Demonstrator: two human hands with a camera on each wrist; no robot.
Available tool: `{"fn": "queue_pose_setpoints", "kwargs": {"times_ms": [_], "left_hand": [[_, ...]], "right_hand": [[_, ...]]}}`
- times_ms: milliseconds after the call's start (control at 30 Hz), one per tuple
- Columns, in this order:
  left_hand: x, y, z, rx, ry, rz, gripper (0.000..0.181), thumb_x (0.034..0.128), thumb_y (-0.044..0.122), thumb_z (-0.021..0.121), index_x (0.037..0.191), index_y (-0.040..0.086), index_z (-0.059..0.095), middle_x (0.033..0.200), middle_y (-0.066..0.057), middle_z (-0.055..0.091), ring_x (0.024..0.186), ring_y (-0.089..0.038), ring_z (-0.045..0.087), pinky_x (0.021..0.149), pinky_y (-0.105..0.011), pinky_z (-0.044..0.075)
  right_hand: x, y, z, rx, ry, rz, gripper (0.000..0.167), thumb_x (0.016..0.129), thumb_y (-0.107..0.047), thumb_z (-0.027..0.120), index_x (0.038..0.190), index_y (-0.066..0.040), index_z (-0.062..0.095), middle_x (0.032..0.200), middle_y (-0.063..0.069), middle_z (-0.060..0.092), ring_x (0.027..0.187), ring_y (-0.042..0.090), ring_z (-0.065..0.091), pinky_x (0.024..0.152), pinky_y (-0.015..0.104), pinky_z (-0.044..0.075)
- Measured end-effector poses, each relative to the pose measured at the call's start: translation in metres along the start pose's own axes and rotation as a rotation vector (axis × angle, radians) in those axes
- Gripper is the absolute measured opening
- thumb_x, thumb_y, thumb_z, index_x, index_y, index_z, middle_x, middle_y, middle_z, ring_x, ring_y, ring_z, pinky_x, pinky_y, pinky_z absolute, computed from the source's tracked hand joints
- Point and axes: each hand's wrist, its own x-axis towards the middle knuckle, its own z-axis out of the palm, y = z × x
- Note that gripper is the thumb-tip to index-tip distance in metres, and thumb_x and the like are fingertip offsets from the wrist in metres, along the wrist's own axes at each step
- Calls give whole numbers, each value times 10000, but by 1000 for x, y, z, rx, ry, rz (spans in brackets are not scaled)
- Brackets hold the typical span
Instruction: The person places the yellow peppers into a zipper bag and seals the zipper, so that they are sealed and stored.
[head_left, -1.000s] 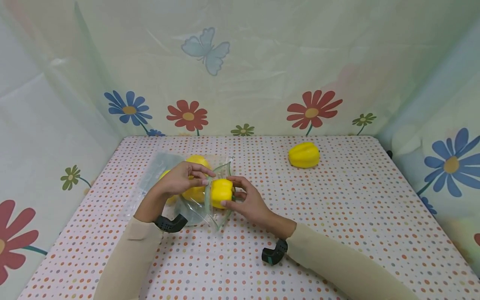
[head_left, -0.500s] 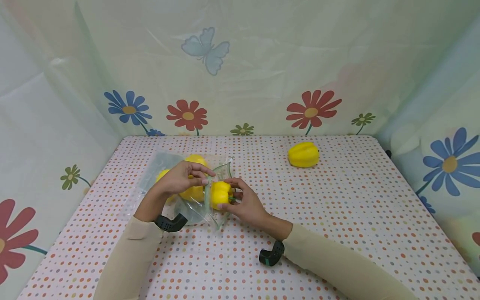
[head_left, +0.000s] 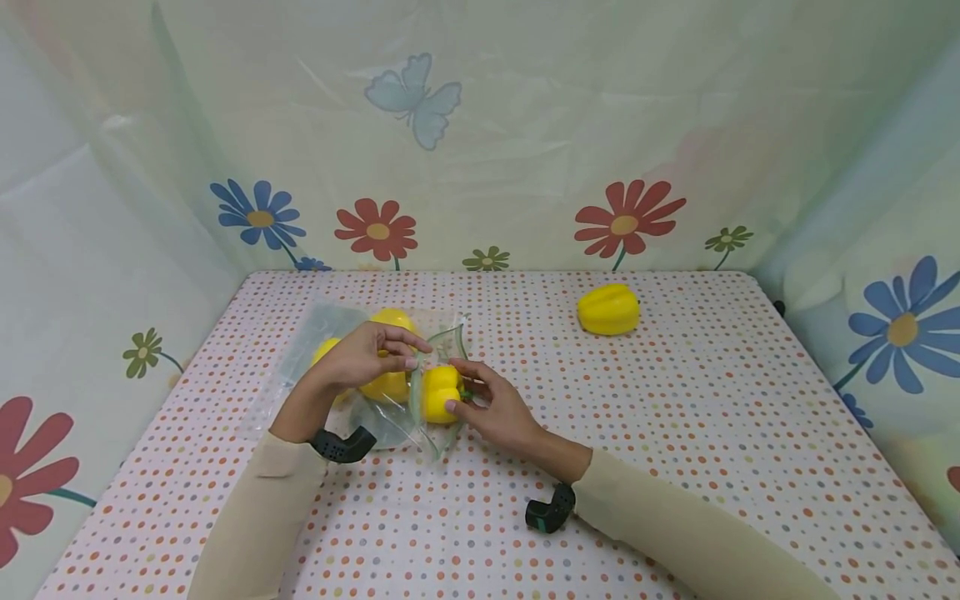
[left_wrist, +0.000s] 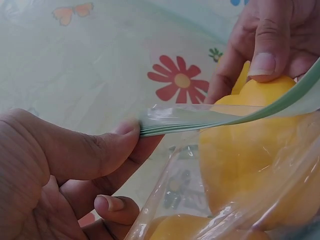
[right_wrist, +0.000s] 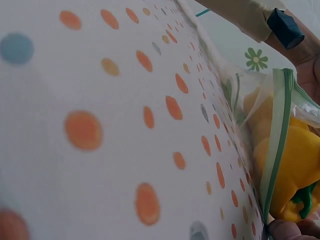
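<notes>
Pepper (head_left: 441,396) at the open mouth of a clear bag (head_left: 382,421), stem end facing the right hand (head_left: 506,408), which grips it between thumb and fingers. The left hand (head_left: 363,358) pinches the bag's green rim (left_wrist: 175,128) between thumb and finger; other yellow peppers (head_left: 386,387) lie inside, partly hidden by that hand. A loose pepper (head_left: 608,310) rests well apart on the dotted tablecloth (head_left: 637,433). For good execution, the rim is probably best held taut and raised, while the pepper is pushed blunt end first and square to the mouth, so that the thin film does not fold inward. Compared with one second earlier, the gripped pepper sits slightly nearer the person, and its green stem shows more plainly; the left hand and the loose pepper appear unchanged.
</notes>
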Motion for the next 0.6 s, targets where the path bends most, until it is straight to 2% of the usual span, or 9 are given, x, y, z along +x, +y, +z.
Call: {"fn": "queue_pose_setpoints", "kwargs": {"times_ms": [100, 200, 433, 600], "left_hand": [[0, 0, 0, 4, 2, 4, 270, 943, 89, 646, 1208, 54, 684, 953, -110, 766, 836, -240, 612, 686, -260, 472], [0, -2, 0, 14, 6, 10, 272, 940, 89, 651, 1206, 45, 683, 946, -110, 766, 871, -244, 632, 702, -264, 484], [0, 0, 0, 12, 4, 11, 272, 941, 84, 648, 1206, 36, 679, 937, -123, 763, 857, -242, 629, 690, -260, 479], [0, 0, 0, 11, 3, 11, 269, 939, 82, 649, 1202, 32, 681, 917, -113, 764, 857, -240, 628, 687, -252, 472]], "right_hand": [[1, 2, -1, -14, 9, -33, 552, 938, -149, 674, 1443, -156, 449, 1528, 48, 409, 1393, 344, 436, 1101, 447, 413], [1, 2, -3, -47, 2, -31, 531, 933, -171, 683, 1424, -207, 483, 1517, 11, 435, 1378, 326, 461, 1087, 430, 432], [0, 2, -9, -9, -76, -28, 671, 875, -100, 742, 1459, -216, 434, 1543, 20, 379, 1390, 319, 441, 1074, 409, 434], [1, 6, -8, -69, -73, -72, 670, 868, -120, 754, 1446, -207, 429, 1535, 5, 382, 1391, 297, 430, 1094, 408, 407]]}}
